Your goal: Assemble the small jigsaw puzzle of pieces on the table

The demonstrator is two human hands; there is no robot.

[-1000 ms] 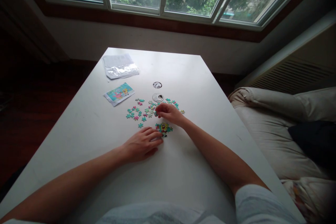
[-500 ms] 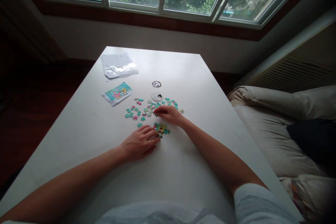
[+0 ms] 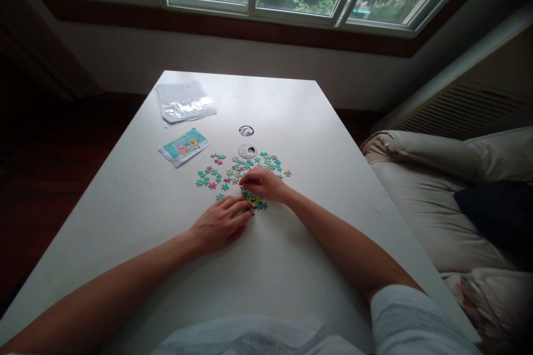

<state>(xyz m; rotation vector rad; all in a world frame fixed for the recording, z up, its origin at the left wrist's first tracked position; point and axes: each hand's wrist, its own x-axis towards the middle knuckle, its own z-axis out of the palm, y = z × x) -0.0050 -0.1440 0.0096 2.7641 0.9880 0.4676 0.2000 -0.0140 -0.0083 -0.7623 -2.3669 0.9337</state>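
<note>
My left hand (image 3: 219,224) rests on the white table with its fingers stretched out. Its fingertips touch the left edge of a small joined patch of jigsaw puzzle (image 3: 254,200) showing a yellow cartoon figure. Just above that patch, my right hand (image 3: 264,183) has thumb and fingers pinched together over a jigsaw puzzle piece, mostly hidden under the fingertips. Loose puzzle pieces (image 3: 212,173) in teal, pink and pale green lie scattered beyond and to the left of both hands. More loose pieces (image 3: 272,161) lie past my right hand.
A picture card (image 3: 184,147) with a cartoon scene lies left of the pieces. Behind it is a clear plastic bag with paper (image 3: 185,102). Two round stickers or marks (image 3: 247,151) sit mid-table. A beige sofa (image 3: 420,205) stands right of the table (image 3: 291,283), windows ahead.
My right hand has moved slightly left and nearer, to the top edge of the joined patch. My left hand stays at the patch's side. The whole view has shifted a little.
</note>
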